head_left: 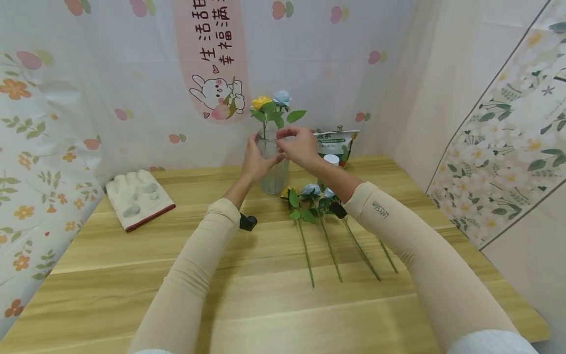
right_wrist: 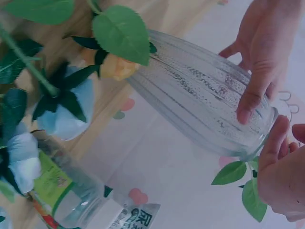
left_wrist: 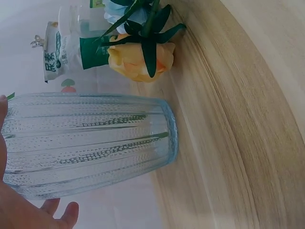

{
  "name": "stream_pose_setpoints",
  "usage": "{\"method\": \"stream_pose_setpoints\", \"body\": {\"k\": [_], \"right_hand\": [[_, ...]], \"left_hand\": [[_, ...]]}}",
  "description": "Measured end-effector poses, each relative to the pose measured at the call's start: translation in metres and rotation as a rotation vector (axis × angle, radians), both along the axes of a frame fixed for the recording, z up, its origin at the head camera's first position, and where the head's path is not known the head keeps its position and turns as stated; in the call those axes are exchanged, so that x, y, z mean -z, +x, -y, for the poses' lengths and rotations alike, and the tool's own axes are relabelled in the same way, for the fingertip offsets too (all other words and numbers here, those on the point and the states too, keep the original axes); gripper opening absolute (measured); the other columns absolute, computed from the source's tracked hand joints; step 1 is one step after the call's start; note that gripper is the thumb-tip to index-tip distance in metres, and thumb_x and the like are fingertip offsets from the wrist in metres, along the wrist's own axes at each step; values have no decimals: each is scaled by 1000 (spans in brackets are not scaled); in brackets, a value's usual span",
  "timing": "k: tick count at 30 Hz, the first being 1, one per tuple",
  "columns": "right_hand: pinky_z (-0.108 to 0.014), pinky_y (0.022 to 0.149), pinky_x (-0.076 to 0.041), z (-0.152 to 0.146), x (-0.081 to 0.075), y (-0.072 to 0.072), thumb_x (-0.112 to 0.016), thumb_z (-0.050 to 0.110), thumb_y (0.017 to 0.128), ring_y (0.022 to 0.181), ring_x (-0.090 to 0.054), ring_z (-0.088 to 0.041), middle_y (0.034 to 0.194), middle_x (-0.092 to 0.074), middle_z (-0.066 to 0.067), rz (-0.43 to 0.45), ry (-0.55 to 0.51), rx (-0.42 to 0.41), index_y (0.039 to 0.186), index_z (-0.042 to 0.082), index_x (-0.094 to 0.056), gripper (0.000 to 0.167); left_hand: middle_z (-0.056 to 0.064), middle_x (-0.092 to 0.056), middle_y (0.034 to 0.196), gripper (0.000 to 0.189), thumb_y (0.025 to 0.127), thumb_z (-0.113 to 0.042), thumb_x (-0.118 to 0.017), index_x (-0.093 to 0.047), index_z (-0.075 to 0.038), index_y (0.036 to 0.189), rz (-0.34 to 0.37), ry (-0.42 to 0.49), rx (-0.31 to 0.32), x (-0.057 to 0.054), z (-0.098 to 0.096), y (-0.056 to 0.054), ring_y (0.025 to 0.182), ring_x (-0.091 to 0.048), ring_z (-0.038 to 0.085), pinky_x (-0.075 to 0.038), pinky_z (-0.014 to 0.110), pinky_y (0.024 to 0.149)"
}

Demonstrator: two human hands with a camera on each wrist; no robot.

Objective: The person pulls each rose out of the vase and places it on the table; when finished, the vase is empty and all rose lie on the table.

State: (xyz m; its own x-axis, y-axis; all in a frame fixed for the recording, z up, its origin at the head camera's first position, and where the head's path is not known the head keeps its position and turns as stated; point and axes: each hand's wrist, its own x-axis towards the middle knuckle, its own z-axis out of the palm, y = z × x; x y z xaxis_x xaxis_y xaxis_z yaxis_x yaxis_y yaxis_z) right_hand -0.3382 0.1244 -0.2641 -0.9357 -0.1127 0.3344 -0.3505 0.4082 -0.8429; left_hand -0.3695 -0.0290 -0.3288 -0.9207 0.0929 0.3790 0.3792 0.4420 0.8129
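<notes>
A ribbed clear glass vase (head_left: 274,177) stands upright at the back of the table. My left hand (head_left: 258,160) grips it near the top, thumb across the front in the right wrist view. Rising from its mouth are a yellow rose (head_left: 262,102) and a blue rose (head_left: 281,97), both with green leaves. Two stems (left_wrist: 119,148) show through the glass in the left wrist view, one reaching lower than the other. At the rim, my right hand (head_left: 300,146) pinches the blue rose's stem; the fingertips partly hide it.
Several loose roses (head_left: 311,191) lie right of the vase, stems toward me. Behind them are a white-capped bottle (head_left: 331,160) and a clipped printed bag (head_left: 337,142). White gloves (head_left: 139,196) lie at the left, near a patterned curtain (head_left: 35,162).
</notes>
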Motion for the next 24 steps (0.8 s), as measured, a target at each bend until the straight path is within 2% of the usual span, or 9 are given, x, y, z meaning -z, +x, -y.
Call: {"method": "stream_pose_setpoints", "body": {"k": [5,9,14,17,20,22,24], "right_hand": [[-27,55,-53,14,-7,-11,-62,9,95,75,-71,-18,115,-67,-10,8,-17,0,116,2,-68,23],[-25,52,-52,20,-15,-20,-59,5,96,73,-71,-19,121,-65,-16,132,-59,-9,123,-2,-63,28],[-24,58,-56,31,-26,-28,-60,5,96,66,-69,-14,128,-63,-14,277,-92,3,132,-2,-58,37],[-23,60,-56,40,-30,-31,-64,3,94,61,-68,-12,125,-65,-15,363,-145,-4,139,-2,-52,46],[-23,58,-55,47,-32,-33,-68,3,92,58,-66,-12,116,-68,-18,453,-207,6,144,0,-45,57],[-23,57,-55,49,-32,-32,-70,3,91,57,-65,-12,109,-69,-16,483,-197,12,144,0,-45,59],[-24,57,-55,51,-28,-31,-71,6,91,57,-64,-11,106,-69,-15,493,-140,8,142,0,-50,55]], "left_hand": [[15,-28,157,103,80,-42,-82,-18,-8,153,6,21,-13,2,2,-1,143,-31,27,-29,43,114],[14,-30,156,103,79,-46,-82,-20,-10,152,5,10,-18,4,2,-3,143,-32,25,-30,41,114],[14,-29,156,101,80,-45,-81,-19,-10,152,6,-4,-12,5,3,-2,144,-30,27,-29,42,115],[13,-28,157,99,82,-43,-80,-18,-10,151,15,1,-2,5,5,-2,145,-29,26,-28,42,115],[13,-27,157,96,84,-41,-79,-18,-11,151,16,3,22,5,5,-3,145,-28,24,-27,41,116],[13,-27,156,94,85,-39,-79,-18,-10,150,10,6,42,5,5,-4,144,-30,24,-28,40,115],[15,-29,155,93,85,-37,-79,-18,-9,150,0,5,49,5,6,-4,142,-34,25,-31,39,113]]}}
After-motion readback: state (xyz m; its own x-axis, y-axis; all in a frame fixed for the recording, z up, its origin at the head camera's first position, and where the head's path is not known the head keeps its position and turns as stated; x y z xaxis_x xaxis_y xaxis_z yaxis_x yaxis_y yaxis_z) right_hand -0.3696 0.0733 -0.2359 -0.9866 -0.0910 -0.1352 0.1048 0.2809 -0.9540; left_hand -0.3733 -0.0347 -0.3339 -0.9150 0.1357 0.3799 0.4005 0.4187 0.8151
